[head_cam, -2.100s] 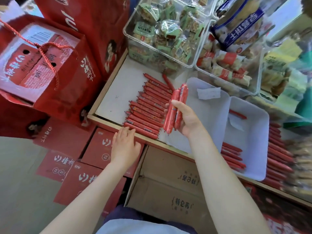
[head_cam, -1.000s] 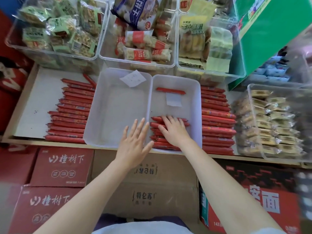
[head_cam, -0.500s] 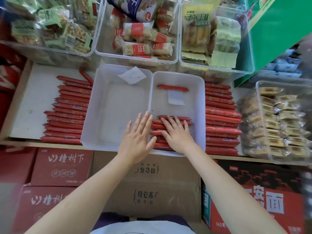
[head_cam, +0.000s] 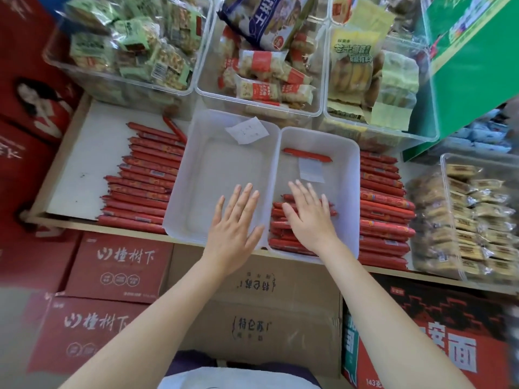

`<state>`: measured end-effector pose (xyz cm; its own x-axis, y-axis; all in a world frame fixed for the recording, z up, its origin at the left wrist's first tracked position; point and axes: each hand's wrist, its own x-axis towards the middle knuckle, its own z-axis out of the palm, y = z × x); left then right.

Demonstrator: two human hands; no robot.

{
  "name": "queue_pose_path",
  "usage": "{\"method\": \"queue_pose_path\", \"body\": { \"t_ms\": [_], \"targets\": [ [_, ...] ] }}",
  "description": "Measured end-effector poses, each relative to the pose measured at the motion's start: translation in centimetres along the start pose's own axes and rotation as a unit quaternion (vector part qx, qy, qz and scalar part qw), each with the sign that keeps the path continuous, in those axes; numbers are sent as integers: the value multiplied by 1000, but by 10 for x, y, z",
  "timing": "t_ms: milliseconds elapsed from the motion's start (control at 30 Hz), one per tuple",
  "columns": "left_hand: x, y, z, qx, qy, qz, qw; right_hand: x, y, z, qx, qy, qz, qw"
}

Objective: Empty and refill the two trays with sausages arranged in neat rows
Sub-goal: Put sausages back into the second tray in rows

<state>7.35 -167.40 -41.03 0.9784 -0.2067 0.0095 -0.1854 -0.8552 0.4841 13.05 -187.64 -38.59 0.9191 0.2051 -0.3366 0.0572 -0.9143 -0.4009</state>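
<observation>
Two translucent white trays stand side by side on the shelf. The left tray (head_cam: 196,169) holds only a paper slip (head_cam: 247,130). The right tray (head_cam: 348,169) holds a row of red sausages (head_cam: 280,242) at its near end, one single sausage (head_cam: 306,154) at the far end and a small label. My right hand (head_cam: 309,217) lies flat, fingers straight, on the near row. My left hand (head_cam: 236,220) hovers flat with spread fingers over the left tray's near right corner, holding nothing. Loose sausages lie in a pile left of the trays (head_cam: 143,183) and another pile to the right (head_cam: 384,209).
Clear bins of packaged snacks (head_cam: 126,51) (head_cam: 266,66) (head_cam: 373,74) stand behind the trays. A clear box of wrapped cakes (head_cam: 477,220) sits at the right. Red cartons (head_cam: 118,265) and a brown carton (head_cam: 266,318) are stacked below the shelf edge. A green box (head_cam: 477,66) leans at the back right.
My right hand went from holding sausages over the left pile to lying on the row in the right tray. My left hand left the shelf edge and now hovers over the left tray.
</observation>
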Motion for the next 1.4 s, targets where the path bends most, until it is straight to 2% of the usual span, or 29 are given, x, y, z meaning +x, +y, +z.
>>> {"method": "queue_pose_path", "body": {
  "t_ms": [67,133,233,300,367,467,633,733,900,1033,1200,1400],
  "targets": [
    [-25,-27,-17,-12,77,-68,995,6,-33,-4,20,30,-34,999],
    [-55,-63,-32,-12,116,-166,979,16,-75,-2,37,55,-74,995],
    [-94,-118,-46,-4,88,-299,950,33,-146,16,57,75,-132,987],
    [-111,-148,-52,1,61,-322,945,43,-190,37,51,73,-171,981],
    [-121,-172,-57,12,33,-302,953,53,-226,60,32,80,-210,974],
    [-129,-201,-61,29,-14,-248,968,65,-269,84,-36,-16,-218,975],
    [-146,-225,-68,0,-17,-176,984,85,-303,126,-206,-142,-98,963],
    [-150,-233,-71,-15,-5,-151,988,89,-312,140,-270,-113,-96,951],
    [-154,-237,-67,-23,11,-140,990,103,-313,135,-264,-104,-104,953],
    [-154,-238,-65,-20,17,-137,990,106,-315,140,-303,-95,-113,942],
    [-154,-238,-62,-28,18,-146,989,110,-314,141,-256,-130,-86,954],
    [-153,-235,-60,-22,25,-154,987,105,-314,145,-192,-122,-82,970]
  ]
}}
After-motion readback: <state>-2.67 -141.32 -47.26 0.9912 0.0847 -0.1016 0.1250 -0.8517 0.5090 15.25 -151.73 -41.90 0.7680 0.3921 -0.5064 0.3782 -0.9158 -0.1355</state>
